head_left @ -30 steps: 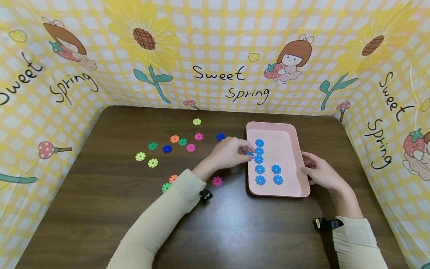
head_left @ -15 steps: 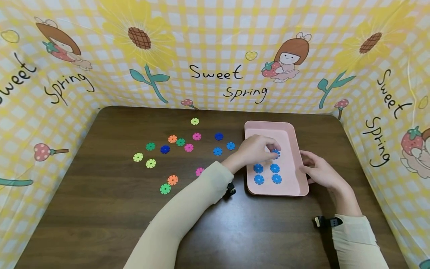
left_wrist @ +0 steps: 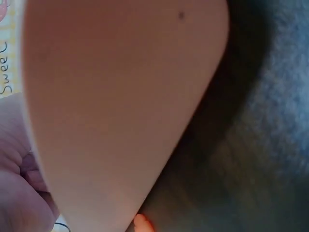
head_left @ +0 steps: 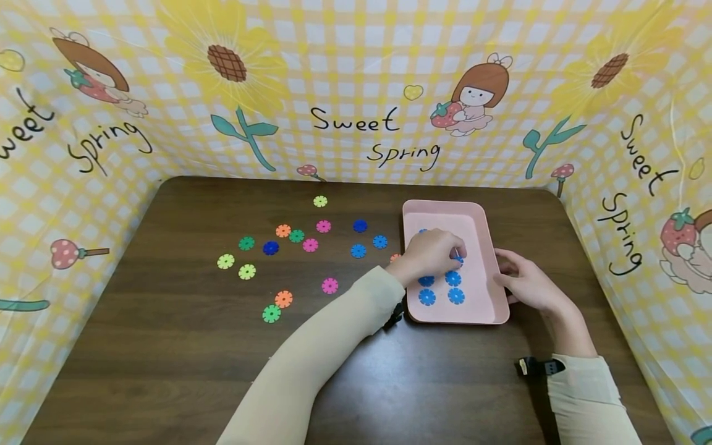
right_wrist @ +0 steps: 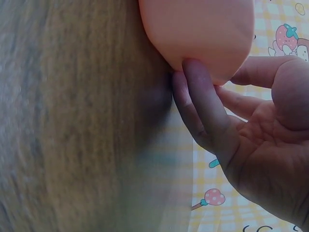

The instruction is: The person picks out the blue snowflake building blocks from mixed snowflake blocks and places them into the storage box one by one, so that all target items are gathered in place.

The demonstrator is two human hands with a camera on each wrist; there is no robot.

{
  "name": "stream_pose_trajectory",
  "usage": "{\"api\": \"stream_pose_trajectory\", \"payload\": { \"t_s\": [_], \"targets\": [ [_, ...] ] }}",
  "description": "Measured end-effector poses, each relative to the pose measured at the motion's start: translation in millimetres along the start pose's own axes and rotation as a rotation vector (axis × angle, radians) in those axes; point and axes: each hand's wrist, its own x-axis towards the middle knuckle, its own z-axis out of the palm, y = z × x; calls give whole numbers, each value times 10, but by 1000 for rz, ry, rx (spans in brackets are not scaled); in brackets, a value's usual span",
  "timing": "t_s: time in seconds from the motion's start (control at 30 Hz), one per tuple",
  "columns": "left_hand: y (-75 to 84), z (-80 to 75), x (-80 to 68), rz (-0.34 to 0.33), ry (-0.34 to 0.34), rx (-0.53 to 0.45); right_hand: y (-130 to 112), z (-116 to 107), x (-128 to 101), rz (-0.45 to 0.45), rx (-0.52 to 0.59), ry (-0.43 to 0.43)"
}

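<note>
Over the pink tray, my left hand pinches a blue snowflake disc low above the tray floor. Several blue snowflake discs lie flat in the tray, in two columns; the hand hides part of the left column. My right hand grips the tray's right side, and the right wrist view shows its fingers against the pink wall. In the left wrist view the tray wall fills much of the picture and only part of the left hand shows.
Left of the tray, loose discs are scattered on the dark wooden table: blue, dark blue, pink, orange, green and yellow. A printed cloth walls the table's back and sides.
My left hand has moved right from the tray's left rim to the right column, carrying the blue snowflake disc and lowering it there. The right hand stays on the tray.
</note>
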Motion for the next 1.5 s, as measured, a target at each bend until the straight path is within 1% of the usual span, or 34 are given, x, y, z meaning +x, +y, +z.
{"api": "stream_pose_trajectory", "payload": {
  "t_s": [0.07, 0.13, 0.27, 0.43, 0.57, 0.77, 0.97, 1.17, 1.3, 1.4, 1.5],
  "targets": [
    [-17, 24, 6, -6, -8, 22, 4, 4, 2, -2, 3, 1],
    [-40, 45, 6, -15, -12, 24, 13, 6, 5, -7, 11, 0],
    [-80, 69, 20, -34, 0, 36, 22, 11, 7, -13, 22, -3],
    [-77, 15, 2, -26, 46, 31, 3, 9, -2, -3, 11, 2],
    [-75, -93, -96, 9, 94, 37, -6, 0, -15, -6, 10, -1],
    [-161, -292, -337, 34, 157, 9, -4, -2, -30, -3, 18, -3],
    [-331, -460, -558, 3, 202, -10, -15, 6, -23, -3, 7, -4],
    [-567, -583, -747, -39, 224, -18, -33, 9, -31, -6, 0, -3],
    [-763, -615, -848, -102, 235, -2, -40, 12, -39, -10, -4, -6],
    [-918, -626, -924, -155, 234, -21, -41, 14, -41, -7, -3, -7],
    [-1070, -621, -997, -202, 232, -17, -42, 16, -35, 2, -4, -7]
  ]
}}
